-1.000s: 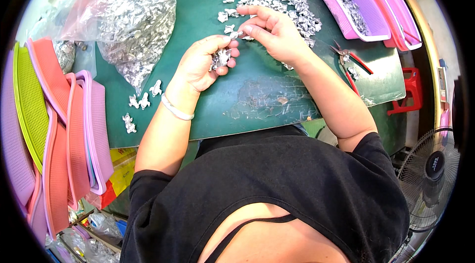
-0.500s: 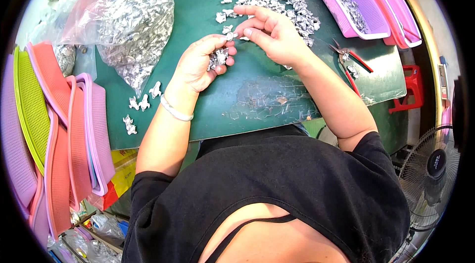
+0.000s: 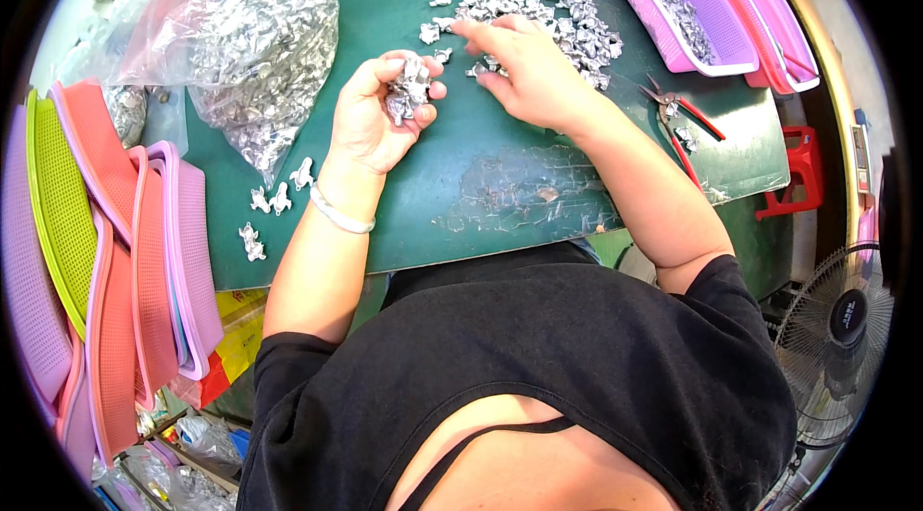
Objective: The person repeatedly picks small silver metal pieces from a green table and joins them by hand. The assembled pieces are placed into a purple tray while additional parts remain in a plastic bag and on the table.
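Several small silver metal castings [image 3: 409,90] lie heaped in my left hand [image 3: 370,126], its palm turned up and the fingers curled around them. My right hand [image 3: 534,78] hovers palm down at the near left edge of a loose pile of the same castings [image 3: 577,21] on the green table. Its thumb and fingers are apart, and nothing shows between them. One casting [image 3: 442,55] lies on the table between the two hands. Part of the pile is hidden under my right hand.
A clear plastic bag [image 3: 274,59] full of castings stands at the left, with a few loose castings [image 3: 280,199] near it. Red-handled cutters [image 3: 685,117] lie at the right, below a purple basket [image 3: 673,11] of castings. Stacked baskets [image 3: 115,213] line the left side; a fan [image 3: 836,338] stands lower right.
My left hand has opened its thumb from a single casting and rolled the heap upward into view. The right hand has turned palm down, its fingers lowered at the pile's edge.
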Tool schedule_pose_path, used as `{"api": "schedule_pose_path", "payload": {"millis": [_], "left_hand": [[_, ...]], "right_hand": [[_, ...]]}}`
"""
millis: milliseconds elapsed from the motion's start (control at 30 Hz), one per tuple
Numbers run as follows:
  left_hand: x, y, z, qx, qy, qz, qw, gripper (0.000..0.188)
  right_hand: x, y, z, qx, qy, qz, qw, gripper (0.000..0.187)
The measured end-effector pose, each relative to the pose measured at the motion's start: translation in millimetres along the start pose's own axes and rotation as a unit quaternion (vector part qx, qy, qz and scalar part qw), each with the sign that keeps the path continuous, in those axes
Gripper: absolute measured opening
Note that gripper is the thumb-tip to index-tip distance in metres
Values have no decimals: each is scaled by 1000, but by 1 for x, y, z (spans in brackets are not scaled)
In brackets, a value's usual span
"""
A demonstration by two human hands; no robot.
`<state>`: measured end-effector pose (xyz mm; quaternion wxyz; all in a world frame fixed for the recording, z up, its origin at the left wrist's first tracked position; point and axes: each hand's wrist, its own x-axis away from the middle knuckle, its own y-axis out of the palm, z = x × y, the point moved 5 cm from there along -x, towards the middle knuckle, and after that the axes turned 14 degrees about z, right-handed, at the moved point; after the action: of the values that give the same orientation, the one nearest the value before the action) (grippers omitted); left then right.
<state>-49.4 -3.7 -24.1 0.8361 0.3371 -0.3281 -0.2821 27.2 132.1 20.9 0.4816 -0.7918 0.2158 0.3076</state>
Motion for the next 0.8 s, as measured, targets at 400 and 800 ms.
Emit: {"api": "schedule_pose_path", "payload": {"millis": [400,800], "left_hand": [[1,0,-4,-73,-22,56,996,15],[3,-1,-4,-144,-12,82,986,18]], "right_hand": [[0,0,7,-28,58,-42,997,53],[0,-3,-2,-53,7,-27,998,57]]}}
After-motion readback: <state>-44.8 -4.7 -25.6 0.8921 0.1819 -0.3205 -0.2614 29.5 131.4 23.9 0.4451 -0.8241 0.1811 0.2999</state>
